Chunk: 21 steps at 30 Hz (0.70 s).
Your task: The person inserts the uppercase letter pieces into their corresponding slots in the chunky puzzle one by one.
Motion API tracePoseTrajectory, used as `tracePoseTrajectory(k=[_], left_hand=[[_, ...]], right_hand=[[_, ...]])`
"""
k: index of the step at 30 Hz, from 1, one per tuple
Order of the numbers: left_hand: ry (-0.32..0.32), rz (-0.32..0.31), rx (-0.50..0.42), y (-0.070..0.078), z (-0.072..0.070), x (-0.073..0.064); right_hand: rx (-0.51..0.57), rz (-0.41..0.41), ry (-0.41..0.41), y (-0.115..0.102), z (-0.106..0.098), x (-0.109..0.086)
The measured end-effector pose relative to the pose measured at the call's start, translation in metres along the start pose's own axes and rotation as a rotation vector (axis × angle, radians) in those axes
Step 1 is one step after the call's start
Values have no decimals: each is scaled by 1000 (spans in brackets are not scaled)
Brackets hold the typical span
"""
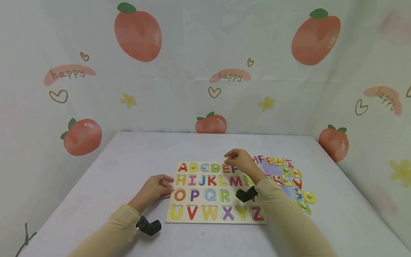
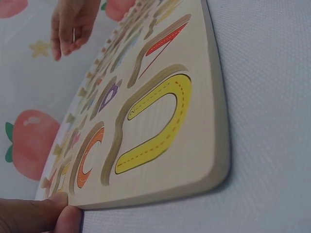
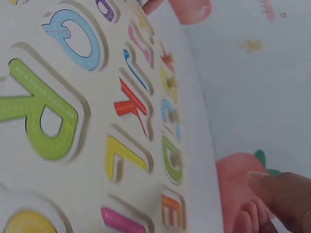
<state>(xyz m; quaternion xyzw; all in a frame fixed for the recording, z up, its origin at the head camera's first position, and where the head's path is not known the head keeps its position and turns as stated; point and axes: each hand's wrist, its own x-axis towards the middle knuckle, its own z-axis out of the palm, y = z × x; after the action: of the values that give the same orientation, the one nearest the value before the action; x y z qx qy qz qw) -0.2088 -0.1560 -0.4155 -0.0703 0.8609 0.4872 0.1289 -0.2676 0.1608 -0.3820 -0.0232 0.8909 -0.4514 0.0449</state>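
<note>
A wooden alphabet puzzle board (image 1: 198, 203) lies flat on the white table, with rows of letter slots printed in colour. Knobbed pieces sit in the slots for A (image 1: 182, 167), B, C and D. My left hand (image 1: 156, 188) pinches the board's left edge; its thumb (image 2: 29, 213) shows in the left wrist view. Above the top row, near the E slot (image 3: 171, 212), hovers my right hand (image 1: 240, 162), thumb and fingertips apart. No piece shows between them. My right forearm hides part of the board's right side.
Several loose knobbed letters lie right of the board, including a yellow W (image 1: 278, 161), a red V (image 1: 297, 184), a yellow U (image 1: 309, 197) and a green N (image 1: 303, 206). A bluish patch (image 1: 273, 169) shows among them. A printed curtain (image 1: 179, 96) stands behind the table.
</note>
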Motion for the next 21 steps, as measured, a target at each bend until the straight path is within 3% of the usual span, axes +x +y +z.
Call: tracePoseTrajectory(k=[7,21], left_hand=[[-5,4,2,0,0,1],[4,-9,13,0,-1,2]], right_hand=[[22,-84,76,19,-34,-12],[31,-17,136,63,-91,-38]])
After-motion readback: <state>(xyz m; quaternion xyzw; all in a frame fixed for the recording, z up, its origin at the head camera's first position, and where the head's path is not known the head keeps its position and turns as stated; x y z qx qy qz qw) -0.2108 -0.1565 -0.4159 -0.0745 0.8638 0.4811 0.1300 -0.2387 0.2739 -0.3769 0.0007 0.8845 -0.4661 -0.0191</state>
